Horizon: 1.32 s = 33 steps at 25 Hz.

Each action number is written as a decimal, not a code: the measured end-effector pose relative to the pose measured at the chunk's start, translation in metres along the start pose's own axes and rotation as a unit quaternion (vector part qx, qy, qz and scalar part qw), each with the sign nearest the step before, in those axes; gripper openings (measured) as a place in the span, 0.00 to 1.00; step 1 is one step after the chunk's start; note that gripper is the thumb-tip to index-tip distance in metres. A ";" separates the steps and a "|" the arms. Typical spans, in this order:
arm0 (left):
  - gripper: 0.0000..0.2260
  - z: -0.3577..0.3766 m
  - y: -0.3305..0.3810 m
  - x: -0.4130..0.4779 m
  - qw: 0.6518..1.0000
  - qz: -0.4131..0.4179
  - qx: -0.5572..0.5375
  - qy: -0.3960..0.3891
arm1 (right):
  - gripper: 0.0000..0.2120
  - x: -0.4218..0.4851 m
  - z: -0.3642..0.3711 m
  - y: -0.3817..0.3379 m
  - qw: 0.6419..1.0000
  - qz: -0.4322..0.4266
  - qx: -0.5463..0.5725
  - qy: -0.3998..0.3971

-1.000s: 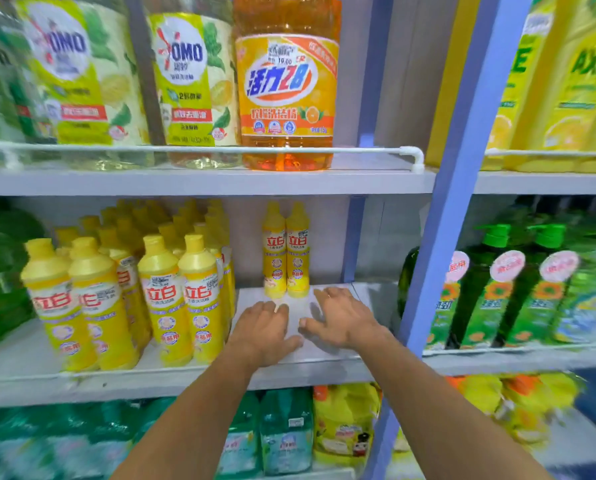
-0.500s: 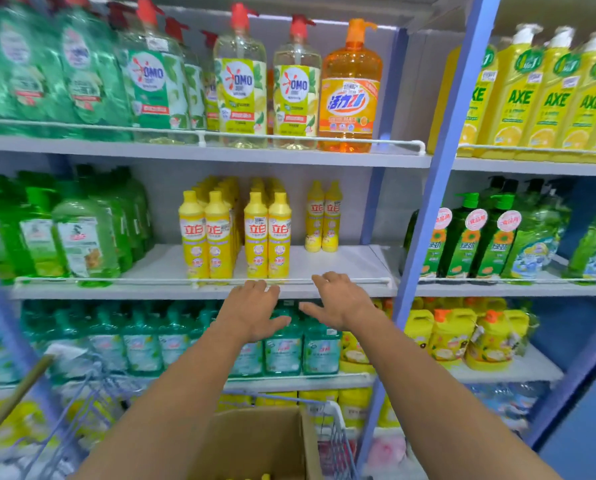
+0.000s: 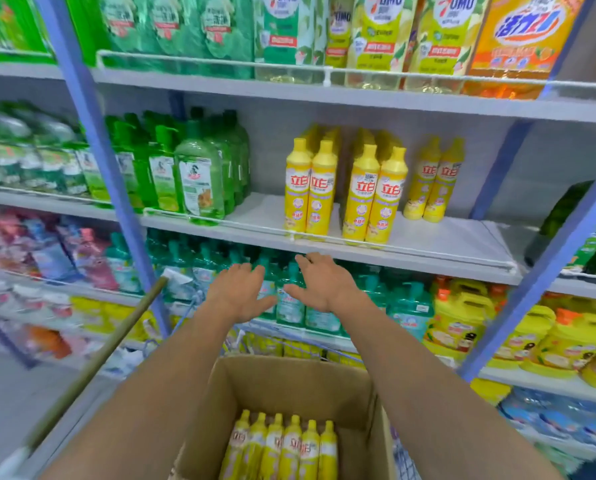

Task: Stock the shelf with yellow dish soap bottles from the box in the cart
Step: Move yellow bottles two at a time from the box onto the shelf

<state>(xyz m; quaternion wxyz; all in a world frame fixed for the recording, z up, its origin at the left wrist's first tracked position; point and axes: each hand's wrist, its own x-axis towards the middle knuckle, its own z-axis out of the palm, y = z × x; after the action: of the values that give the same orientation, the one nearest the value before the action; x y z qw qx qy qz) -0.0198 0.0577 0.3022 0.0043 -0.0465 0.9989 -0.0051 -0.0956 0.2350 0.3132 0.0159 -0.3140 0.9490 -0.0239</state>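
Single head-worn wide-angle view, close, facing forward and down over both forearms toward the shelf (image 3: 410, 251) and open box (image 3: 282, 386).

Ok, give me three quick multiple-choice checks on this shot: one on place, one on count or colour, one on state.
1. Where are the bottles still to be stocked?
A. In the cardboard box
B. On the floor
C. In the left hand

2. What colour are the caps of the boxed bottles?
A. Green
B. Yellow
C. Red

3. What are the hands doing?
A. Each grips a bottle
B. Both rest on the shelf
C. Both are open and empty

Answers: 1 A, yellow bottles lie in the open box below the arms. 2 B, the caps match the yellow bodies. 3 C, left hand and right hand have spread fingers, holding nothing, below the shelf edge.
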 end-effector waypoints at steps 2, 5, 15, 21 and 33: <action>0.32 0.014 -0.008 0.004 1.000 -0.008 -0.011 -0.005 | 0.37 0.011 0.015 -0.003 1.000 -0.001 0.003 -0.001; 0.32 0.047 -0.008 0.005 0.999 -0.007 -0.044 -0.019 | 0.36 0.011 0.050 0.001 1.000 0.018 0.019 -0.012; 0.31 0.253 -0.010 -0.030 0.969 0.004 -0.096 -0.229 | 0.34 -0.053 0.260 0.005 0.963 0.147 0.099 -0.204; 0.38 0.355 0.016 -0.032 0.938 0.020 -0.119 -0.324 | 0.32 -0.080 0.353 0.028 0.928 0.198 0.129 -0.289; 0.28 0.547 0.027 0.068 0.940 0.009 -0.147 -0.308 | 0.29 -0.028 0.531 0.110 0.903 0.262 0.130 -0.316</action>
<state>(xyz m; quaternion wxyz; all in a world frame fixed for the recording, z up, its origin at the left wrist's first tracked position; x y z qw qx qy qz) -0.0854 0.0724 -0.2460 0.3053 -0.0373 0.9385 0.1569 -0.1145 0.3211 -0.2230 0.3610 -0.0406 0.9308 -0.0413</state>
